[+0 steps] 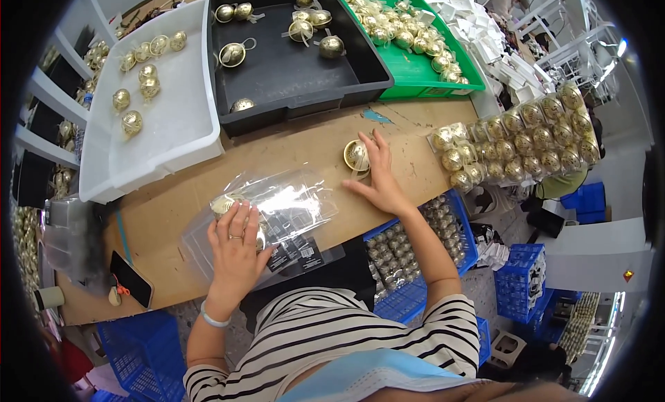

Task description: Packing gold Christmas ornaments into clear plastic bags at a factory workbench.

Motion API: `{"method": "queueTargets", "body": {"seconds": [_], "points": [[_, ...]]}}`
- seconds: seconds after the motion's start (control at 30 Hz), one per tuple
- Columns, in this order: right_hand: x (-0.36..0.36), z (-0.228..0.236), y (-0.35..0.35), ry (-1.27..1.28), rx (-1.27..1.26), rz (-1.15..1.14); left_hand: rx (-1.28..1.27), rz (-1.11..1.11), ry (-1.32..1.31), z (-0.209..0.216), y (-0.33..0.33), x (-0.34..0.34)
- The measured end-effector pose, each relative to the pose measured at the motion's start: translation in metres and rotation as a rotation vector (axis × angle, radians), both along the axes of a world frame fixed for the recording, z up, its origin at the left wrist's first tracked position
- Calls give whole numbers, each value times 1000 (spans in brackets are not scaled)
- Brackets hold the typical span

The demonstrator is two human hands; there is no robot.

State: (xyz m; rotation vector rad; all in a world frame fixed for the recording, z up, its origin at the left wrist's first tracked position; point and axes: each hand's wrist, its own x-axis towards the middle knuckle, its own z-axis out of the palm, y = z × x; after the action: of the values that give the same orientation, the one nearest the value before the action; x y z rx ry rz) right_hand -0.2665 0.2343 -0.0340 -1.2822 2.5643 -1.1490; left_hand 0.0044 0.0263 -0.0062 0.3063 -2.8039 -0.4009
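Note:
My left hand (236, 244) lies flat on a clear plastic pack (287, 207) on the wooden table (173, 208), covering gold ball ornaments (223, 204) inside it. My right hand (379, 178) reaches across the table with fingers spread, its fingertips touching a single gold ball ornament (355, 155) with a ribbon. Neither hand has closed round anything.
A white tray (183, 125) at the left, a black tray (305, 90) in the middle and a green tray (415, 73) at the right hold gold balls. Stacked clear packs of gold balls (526, 135) lie at the right. A phone (131, 279) lies near the table's front edge. Blue crates (409, 291) stand below.

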Motion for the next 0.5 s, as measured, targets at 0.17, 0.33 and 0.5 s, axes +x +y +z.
{"method": "queueTargets", "body": {"seconds": [0.17,0.33,0.5], "points": [[-17,-5,-20,227,36,-100,12,-2,-20,5,1,1],[-10,4,-13,243,1,-23,42,6,5,2,0,1],[-14,23,9,131,145,30,37,5,-2,1,-1,1]]}}
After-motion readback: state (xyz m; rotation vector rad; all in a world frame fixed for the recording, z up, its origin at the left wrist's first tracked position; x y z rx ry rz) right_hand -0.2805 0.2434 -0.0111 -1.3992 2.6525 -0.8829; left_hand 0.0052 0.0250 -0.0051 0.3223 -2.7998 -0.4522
